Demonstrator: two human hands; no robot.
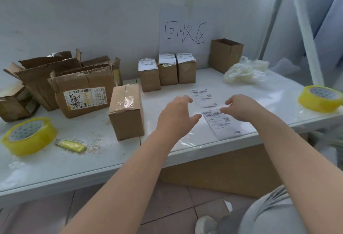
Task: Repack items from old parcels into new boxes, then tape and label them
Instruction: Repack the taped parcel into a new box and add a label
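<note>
Nearest us, a grey-clad knee (269,213) and a shoe (206,224) are cut off by the bottom edge. Both forearms reach over the white table (92,159). Our left hand (176,111) hovers with fingers spread, gripping nothing. Our right hand (239,107) is loosely curled, its thumb at the top corner of the near label (222,124); we cannot tell whether it pinches the paper. A second label (203,97) lies just beyond, partly hidden by the hands. The taped box (127,111) stands left of them, between the yellow cutter (71,145) and the labels. Tape rolls sit at the left (27,136) and right (320,98) edges. Farther back are torn old parcels (81,92), three labelled boxes (168,71) and an open box (225,55).
</note>
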